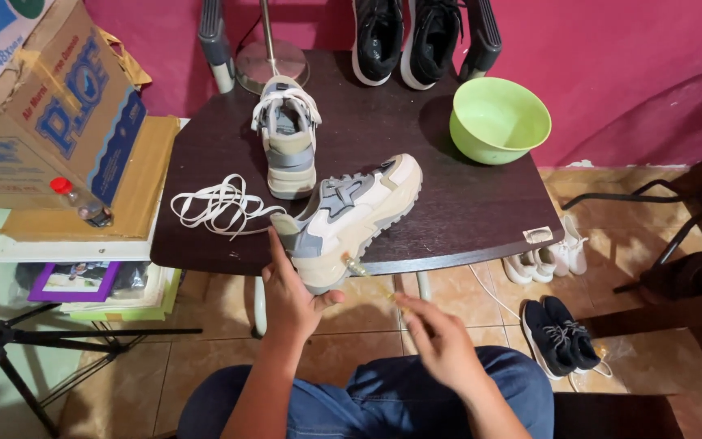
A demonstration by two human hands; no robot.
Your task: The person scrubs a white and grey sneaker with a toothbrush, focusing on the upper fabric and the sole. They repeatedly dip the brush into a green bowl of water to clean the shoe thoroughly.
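Observation:
My left hand (290,297) grips the heel of a beige and grey sneaker (351,215) that lies on its side at the front edge of the dark table (465,207). My right hand (440,341) is blurred and holds a thin yellowish brush (367,276) whose tip touches the sneaker's sole near the heel. A second matching sneaker (288,136) stands upright behind it, without a lace. White laces (219,205) lie loose on the table to the left.
A green bowl (499,120) sits at the table's right. A pair of black shoes (404,36) and a lamp base (270,61) stand at the back. Cardboard boxes (50,106) and a small bottle (81,202) are left. White shoes (546,256) and dark shoes (562,333) lie on the floor.

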